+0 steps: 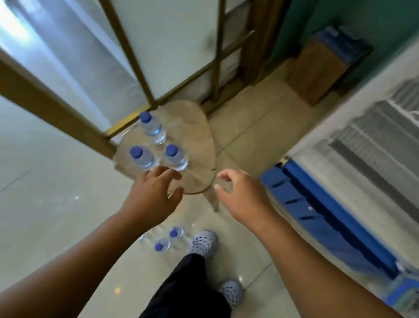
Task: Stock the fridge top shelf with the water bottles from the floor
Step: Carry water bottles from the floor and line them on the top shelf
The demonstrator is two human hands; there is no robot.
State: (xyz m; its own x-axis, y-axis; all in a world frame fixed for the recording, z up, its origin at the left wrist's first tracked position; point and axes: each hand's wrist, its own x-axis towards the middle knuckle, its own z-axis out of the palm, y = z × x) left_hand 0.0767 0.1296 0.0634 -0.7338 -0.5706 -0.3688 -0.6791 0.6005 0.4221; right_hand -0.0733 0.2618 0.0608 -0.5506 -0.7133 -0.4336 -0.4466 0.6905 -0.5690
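Your left grip (155,188) is spread and empty, fingers just short of three upright water bottles (143,157) on the round tabletop (200,140). Your right grip (242,189) hangs spread, holding nothing. Close squarely around one body, below its cap. Bottles: clear, blue-capped, apparently full; two more (170,239) stand on the floor.

A single wide-angle camera sits on the person's head, looking forward and steeply down. Both forearms reach in from the bottom edge, so the left hand (154,191) and right hand (244,195) sit near mid-frame. The floor (27,211) lies far below. Straight lines bend toward the edges; the fridge (398,151) fills the right side.
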